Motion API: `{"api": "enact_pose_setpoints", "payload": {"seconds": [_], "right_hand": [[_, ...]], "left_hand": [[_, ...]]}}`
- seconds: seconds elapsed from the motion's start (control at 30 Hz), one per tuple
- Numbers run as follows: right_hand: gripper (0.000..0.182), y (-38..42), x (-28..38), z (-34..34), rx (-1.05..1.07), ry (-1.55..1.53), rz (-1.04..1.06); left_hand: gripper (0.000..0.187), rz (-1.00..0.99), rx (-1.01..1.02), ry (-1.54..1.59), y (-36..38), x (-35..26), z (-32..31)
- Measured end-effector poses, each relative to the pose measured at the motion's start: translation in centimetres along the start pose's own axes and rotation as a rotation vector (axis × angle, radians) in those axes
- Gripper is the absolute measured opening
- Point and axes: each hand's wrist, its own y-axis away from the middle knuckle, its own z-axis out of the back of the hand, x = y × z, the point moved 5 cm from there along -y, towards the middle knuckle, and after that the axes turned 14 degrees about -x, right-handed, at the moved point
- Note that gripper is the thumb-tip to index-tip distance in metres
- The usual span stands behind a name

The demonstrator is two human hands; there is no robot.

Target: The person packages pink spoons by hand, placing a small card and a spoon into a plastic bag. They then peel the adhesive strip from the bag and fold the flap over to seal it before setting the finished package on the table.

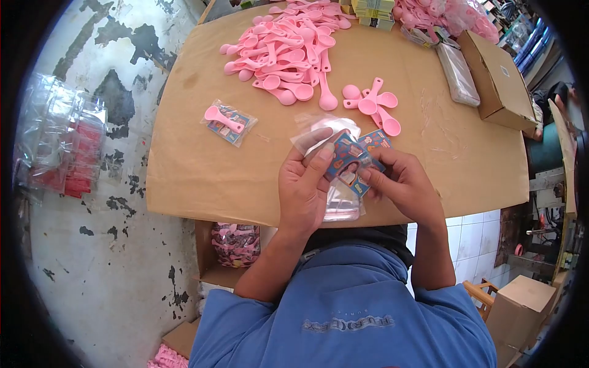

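My left hand point(305, 181) pinches a clear plastic bag point(305, 140), its fingers showing through the film and its thumb at the edge of a blue printed card point(345, 153). From the other side my right hand point(402, 183) grips a blue printed card point(372, 142) between thumb and fingers; the cards overlap here. Beneath both hands lies a stack of clear bags point(342, 205) on the table. Just beyond them, several loose pink measuring spoons point(368, 105) sit together. To the left is a bag point(248, 119) with a card and a pink spoon point(224, 119) on it.
A large pile of pink spoons point(288, 46) covers the far part of the brown table point(202, 178). At the far right stand a cardboard box point(496, 80) and a packet of clear film point(457, 73). Stacked cards point(374, 9) sit at the back edge. Plastic bags point(61, 135) hang over the floor at left.
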Motion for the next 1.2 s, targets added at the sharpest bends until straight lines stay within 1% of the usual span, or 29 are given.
{"api": "enact_pose_setpoints", "payload": {"seconds": [0.07, 0.2, 0.27, 0.3, 0.47, 0.6, 0.7, 0.8, 0.87, 0.97, 1.03, 1.13, 1.17, 1.2], "right_hand": [[0.021, -0.4, 0.1, -0.5, -0.09, -0.186, 0.05], [0.021, -0.5, -0.3, -1.0, -0.164, -0.3, 0.056], [0.02, -0.4, -0.5, -1.9, -0.194, -0.341, 0.087], [0.019, -0.4, -0.5, -2.2, -0.223, -0.322, 0.112], [0.017, -0.7, -0.8, -3.5, -0.384, -0.238, 0.286], [0.015, -0.4, -0.4, -4.7, -0.285, -0.331, 0.194], [0.015, -0.1, -1.4, -4.6, -0.251, -0.325, 0.132], [0.016, 0.5, -2.0, -4.9, -0.256, -0.29, 0.083], [0.016, 0.7, -2.1, -5.2, -0.263, -0.243, 0.093], [0.015, 1.1, -1.3, -5.7, -0.226, -0.29, 0.073], [0.015, 1.2, -1.0, -5.7, -0.222, -0.248, 0.083], [0.018, 0.9, -1.8, -5.5, -0.252, -0.222, 0.102], [0.02, 0.6, -2.3, -5.5, -0.265, -0.219, 0.11], [0.021, 0.4, -2.3, -5.5, -0.282, -0.205, 0.169]], "left_hand": [[0.033, -0.024, -0.025, 0.009, -0.1, 0.3, 0.5], [0.032, -0.062, -0.073, 0.006, -0.2, 0.3, 0.9], [0.031, -0.042, -0.05, -0.011, 0.0, 0.4, 0.5], [0.03, -0.03, -0.037, -0.02, 0.2, 0.5, 0.2], [0.039, -0.029, -0.043, -0.061, 1.1, 1.1, 0.2], [0.051, -0.042, -0.047, -0.063, 1.2, 0.2, 0.1], [0.063, -0.135, 0.015, 0.038, 0.8, -1.8, -0.9], [0.071, -0.135, 0.066, 0.189, 0.5, -2.8, -1.5], [0.072, -0.13, 0.073, 0.22, 0.2, -2.7, -1.0], [0.07, -0.125, 0.101, 0.274, 0.2, -2.6, -0.8], [0.069, -0.132, 0.118, 0.296, 0.2, -2.6, -0.5], [0.066, -0.085, 0.185, 0.307, 0.0, -1.5, -0.5], [0.064, -0.062, 0.159, 0.31, 0.1, -1.3, -0.7], [0.062, -0.039, 0.133, 0.312, 0.3, -1.1, -0.8]]}}
